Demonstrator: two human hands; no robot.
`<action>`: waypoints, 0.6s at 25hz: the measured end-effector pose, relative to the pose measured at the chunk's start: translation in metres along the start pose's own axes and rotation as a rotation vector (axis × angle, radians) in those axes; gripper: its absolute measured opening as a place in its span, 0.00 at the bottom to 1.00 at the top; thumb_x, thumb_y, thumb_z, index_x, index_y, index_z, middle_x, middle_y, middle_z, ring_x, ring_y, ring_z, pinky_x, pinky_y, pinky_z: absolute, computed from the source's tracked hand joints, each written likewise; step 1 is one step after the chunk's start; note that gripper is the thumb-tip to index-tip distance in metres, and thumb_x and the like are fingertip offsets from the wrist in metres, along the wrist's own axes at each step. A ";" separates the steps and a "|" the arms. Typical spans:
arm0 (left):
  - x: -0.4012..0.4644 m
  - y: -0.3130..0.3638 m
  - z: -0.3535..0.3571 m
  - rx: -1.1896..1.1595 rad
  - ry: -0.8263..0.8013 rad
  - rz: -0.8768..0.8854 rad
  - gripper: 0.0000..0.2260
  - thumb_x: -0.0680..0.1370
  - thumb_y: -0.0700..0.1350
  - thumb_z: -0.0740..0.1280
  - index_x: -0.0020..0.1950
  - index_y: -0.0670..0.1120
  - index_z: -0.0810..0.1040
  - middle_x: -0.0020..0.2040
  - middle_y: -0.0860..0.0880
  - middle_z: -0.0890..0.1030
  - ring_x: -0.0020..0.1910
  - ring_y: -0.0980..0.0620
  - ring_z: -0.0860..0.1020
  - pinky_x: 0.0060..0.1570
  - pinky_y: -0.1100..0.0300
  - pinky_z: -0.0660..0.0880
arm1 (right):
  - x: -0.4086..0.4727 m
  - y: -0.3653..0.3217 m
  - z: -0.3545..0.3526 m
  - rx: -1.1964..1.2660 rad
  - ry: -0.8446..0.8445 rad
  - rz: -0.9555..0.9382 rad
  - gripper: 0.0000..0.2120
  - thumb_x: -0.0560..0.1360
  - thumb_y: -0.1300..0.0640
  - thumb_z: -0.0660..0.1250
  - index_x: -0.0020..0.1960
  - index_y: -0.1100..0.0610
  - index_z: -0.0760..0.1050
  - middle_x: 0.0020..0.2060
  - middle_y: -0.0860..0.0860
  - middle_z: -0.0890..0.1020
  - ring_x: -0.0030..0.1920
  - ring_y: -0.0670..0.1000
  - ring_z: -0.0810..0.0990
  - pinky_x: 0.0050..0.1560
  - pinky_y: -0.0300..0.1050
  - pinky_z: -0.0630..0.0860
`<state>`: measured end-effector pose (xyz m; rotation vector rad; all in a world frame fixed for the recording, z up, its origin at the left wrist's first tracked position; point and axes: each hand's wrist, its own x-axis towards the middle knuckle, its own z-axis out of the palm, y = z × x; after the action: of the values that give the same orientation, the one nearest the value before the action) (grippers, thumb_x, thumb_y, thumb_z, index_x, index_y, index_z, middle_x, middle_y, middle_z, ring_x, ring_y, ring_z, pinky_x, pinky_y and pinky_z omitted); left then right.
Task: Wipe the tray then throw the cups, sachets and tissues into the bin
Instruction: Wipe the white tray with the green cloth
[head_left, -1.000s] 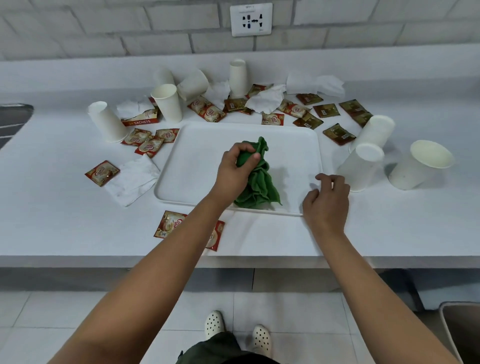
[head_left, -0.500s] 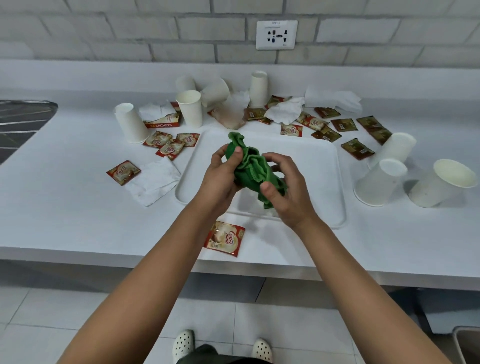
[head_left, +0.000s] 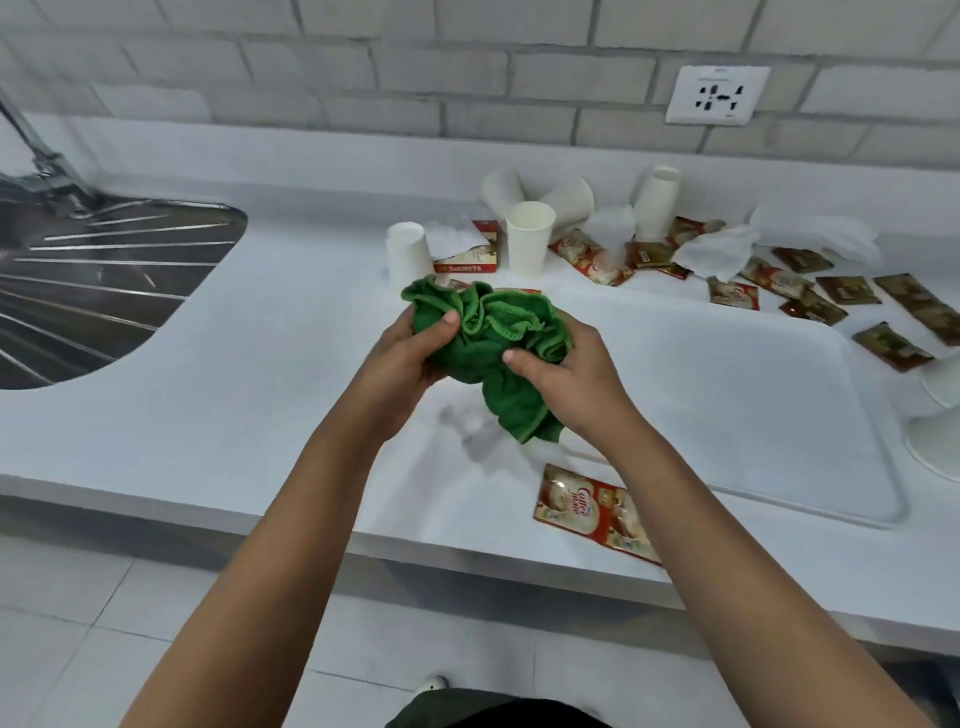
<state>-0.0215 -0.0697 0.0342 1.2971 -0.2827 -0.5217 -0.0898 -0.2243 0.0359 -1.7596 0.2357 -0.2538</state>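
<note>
- The left hand (head_left: 410, 358) grips the bunched green cloth (head_left: 493, 343) from the 9 o'clock side, thumb pressed across the fabric's top and fingers curled under it.
- The right hand (head_left: 566, 384) grips the same cloth from the 3 o'clock side, thumb on the front of the folds and fingers wrapped behind; a loose tail of cloth hangs down toward 6 o'clock between the wrists.
- The cloth is held up off the surface, above the 9 o'clock end of the white tray (head_left: 727, 395), which lies flat on the white desk (head_left: 260, 364).
- A red sachet (head_left: 587, 509) lies on the desk just outside the tray's near edge, at 6 o'clock from the cloth, partly hidden by the right forearm.
- At 12 o'clock beyond the tray stand an upright paper cup (head_left: 529, 236) and an upside-down cup (head_left: 408, 254), with a red sachet box (head_left: 470, 257) between them.
- More cups, crumpled tissues (head_left: 714, 249) and brown sachets (head_left: 893, 345) are scattered from 12 to 2 o'clock along the tray's far side.
- A steel sink drainboard (head_left: 104, 280) sits at 9 o'clock, well apart from the tray.
- A wall socket (head_left: 717, 94) is on the brick wall at 1 o'clock.
</note>
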 end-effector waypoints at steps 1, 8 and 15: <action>-0.003 0.003 -0.016 0.035 0.019 0.009 0.14 0.76 0.46 0.65 0.62 0.48 0.73 0.56 0.48 0.81 0.53 0.49 0.80 0.45 0.59 0.78 | 0.004 -0.002 0.015 -0.008 -0.016 0.005 0.17 0.71 0.62 0.70 0.59 0.56 0.75 0.50 0.51 0.81 0.54 0.53 0.80 0.58 0.52 0.77; -0.022 0.013 -0.131 0.282 0.381 0.026 0.08 0.75 0.38 0.68 0.49 0.51 0.75 0.47 0.50 0.80 0.47 0.50 0.80 0.47 0.57 0.79 | 0.043 0.000 0.120 -0.136 -0.242 0.151 0.14 0.71 0.59 0.71 0.56 0.56 0.78 0.51 0.51 0.82 0.52 0.50 0.80 0.54 0.43 0.76; -0.027 -0.018 -0.196 0.769 0.673 -0.064 0.08 0.75 0.41 0.68 0.52 0.43 0.74 0.45 0.49 0.77 0.47 0.49 0.76 0.45 0.60 0.70 | 0.065 0.032 0.206 -0.583 -0.324 0.221 0.17 0.69 0.48 0.73 0.45 0.61 0.74 0.43 0.56 0.79 0.45 0.56 0.79 0.40 0.43 0.72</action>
<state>0.0459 0.1059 -0.0312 2.1466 0.1484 0.0183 0.0327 -0.0569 -0.0329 -2.2931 0.2836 0.2906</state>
